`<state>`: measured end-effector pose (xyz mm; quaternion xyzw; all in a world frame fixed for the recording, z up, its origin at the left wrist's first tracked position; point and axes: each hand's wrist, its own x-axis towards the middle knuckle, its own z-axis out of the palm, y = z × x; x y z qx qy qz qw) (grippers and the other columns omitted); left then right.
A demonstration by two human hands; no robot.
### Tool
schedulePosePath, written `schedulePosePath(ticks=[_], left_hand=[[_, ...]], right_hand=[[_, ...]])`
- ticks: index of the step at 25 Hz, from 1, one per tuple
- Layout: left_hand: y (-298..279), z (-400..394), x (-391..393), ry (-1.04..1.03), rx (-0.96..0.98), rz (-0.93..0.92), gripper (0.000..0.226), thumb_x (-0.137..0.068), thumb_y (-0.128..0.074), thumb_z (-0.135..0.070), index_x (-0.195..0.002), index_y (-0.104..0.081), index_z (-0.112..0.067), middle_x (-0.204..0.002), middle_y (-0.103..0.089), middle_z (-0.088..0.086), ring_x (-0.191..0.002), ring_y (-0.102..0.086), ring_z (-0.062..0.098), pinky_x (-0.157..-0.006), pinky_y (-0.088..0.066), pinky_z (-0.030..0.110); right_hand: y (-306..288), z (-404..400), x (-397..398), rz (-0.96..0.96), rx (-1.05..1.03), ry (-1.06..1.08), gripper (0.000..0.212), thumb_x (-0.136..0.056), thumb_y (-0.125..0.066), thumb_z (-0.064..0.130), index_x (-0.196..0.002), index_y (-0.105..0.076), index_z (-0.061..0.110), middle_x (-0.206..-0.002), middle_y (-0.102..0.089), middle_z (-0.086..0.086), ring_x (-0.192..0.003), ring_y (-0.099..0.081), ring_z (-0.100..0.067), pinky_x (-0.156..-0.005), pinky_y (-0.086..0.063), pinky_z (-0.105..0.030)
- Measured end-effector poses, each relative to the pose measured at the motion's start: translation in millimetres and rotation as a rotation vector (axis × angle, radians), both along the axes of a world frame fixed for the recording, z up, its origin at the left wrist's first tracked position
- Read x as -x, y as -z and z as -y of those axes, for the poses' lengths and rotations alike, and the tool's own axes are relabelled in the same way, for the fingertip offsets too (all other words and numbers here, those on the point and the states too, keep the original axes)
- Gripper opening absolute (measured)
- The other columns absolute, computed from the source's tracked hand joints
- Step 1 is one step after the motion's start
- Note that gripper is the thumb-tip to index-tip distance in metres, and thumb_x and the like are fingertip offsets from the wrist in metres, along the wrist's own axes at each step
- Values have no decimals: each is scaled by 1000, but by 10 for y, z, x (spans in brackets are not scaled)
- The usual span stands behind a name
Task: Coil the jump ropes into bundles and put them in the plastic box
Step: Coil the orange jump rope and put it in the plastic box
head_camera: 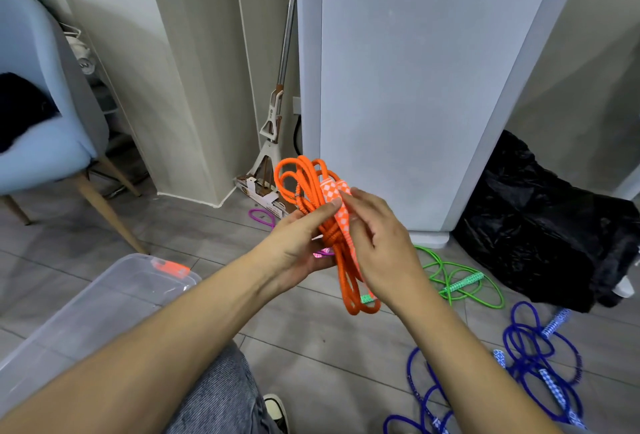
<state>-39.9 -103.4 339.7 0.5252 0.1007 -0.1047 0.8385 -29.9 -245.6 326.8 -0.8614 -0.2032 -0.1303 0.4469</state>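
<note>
left hand (pixel 298 243) grips coiled orange jump rope (pixel 313 211) mid-bundle, thumb over strands. right hand (pixel 381 243) pinches its checkered handles. plastic box (pixel 104 298) below-left of hands, lid on. green rope (pixel 460 281), blue ropes (pixel 533 357) on floor right of hands; bare floor beneath bundle.

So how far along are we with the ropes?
Nothing looks boxed yet: the plastic box on the left shows no rope inside. The orange rope is bundled and gripped by both hands, left and right. Green, blue and purple ropes lie loose on the floor.
</note>
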Motion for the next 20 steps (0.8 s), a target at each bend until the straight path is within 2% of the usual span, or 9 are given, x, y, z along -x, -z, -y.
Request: schedulePosePath(ticks=[2, 4, 6, 8, 11, 14, 15, 17, 20], left_hand=[[0, -12, -25, -25, 32, 8, 39, -88, -71, -25, -123, -63, -11, -97, -64, 12, -80, -65, 22, -71, -59, 41], [-25, 11, -28, -50, 84, 24, 33, -88, -71, -19, -118, -62, -8, -91, -64, 14, -73, -64, 22, -65, -58, 34], [-26, 52, -40, -103, 85, 41, 25, -88, -70, -13, -111, -63, -5, -85, -66, 13, -71, -66, 22, -63, -57, 30], [-3, 93, -49, -183, 46, 56, 22, -89, -70, -12, -108, -66, -3, -86, -68, 13, -75, -68, 24, -68, -58, 32], [45, 103, -70, -284, -13, 70, 25, -91, -70, -16, -112, -66, -4, -90, -70, 14, -83, -69, 27, -74, -57, 37], [27, 39, -88, -328, -16, 72, 27, -92, -69, -19, -114, -66, -4, -100, -74, 15, -86, -73, 26, -72, -60, 35], [32, 30, -99, -333, -33, 71, 29, -92, -69, -20, -115, -65, -3, -102, -74, 16, -87, -74, 26, -73, -61, 35], [54, 46, -97, -338, -93, 67, 31, -94, -67, -22, -115, -63, 1, -99, -74, 15, -84, -73, 23, -73, -59, 34], [90, 113, -76, -289, -184, 64, 28, -98, -59, -28, -111, -65, -4, -96, -73, 13, -87, -71, 24, -74, -54, 35]], right_hand=[[17, -3, 40, -5, 93, -38, 48, -104, -38, 27, -152, -40, 30, -156, -42, 8, -140, -41, -8, -115, -34, -27], [36, -55, 107, -48, 23, -29, 50, -106, -43, 27, -155, -32, 30, -158, -38, 7, -141, -39, -7, -112, -33, -21], [40, -136, 161, -63, -36, 33, 46, -105, -46, 23, -150, -38, 25, -159, -33, 2, -137, -38, -6, -101, -30, -10], [39, -205, 195, -51, -42, 96, 39, -105, -44, 20, -144, -49, 22, -155, -35, 1, -125, -43, -2, -91, -30, -7], [39, -228, 206, -80, -150, 64, 37, -104, -46, 26, -139, -54, 32, -134, -46, 10, -120, -53, -5, -100, -40, -20], [-14, -182, 254, -207, -20, -118, 62, -95, -53, 47, -149, -23, 53, -135, -50, 23, -124, -53, -3, -101, -45, -33], [-14, -161, 254, -241, 22, -146, 71, -93, -57, 48, -150, -15, 54, -139, -51, 23, -125, -54, -4, -100, -47, -35], [7, -127, 236, -277, 109, -107, 84, -90, -62, 47, -156, -10, 42, -146, -49, 13, -124, -56, -10, -96, -51, -38], [26, -120, 211, -176, 121, 31, 66, -86, -69, 39, -142, -33, 38, -124, -63, 10, -103, -64, -14, -80, -54, -36]])
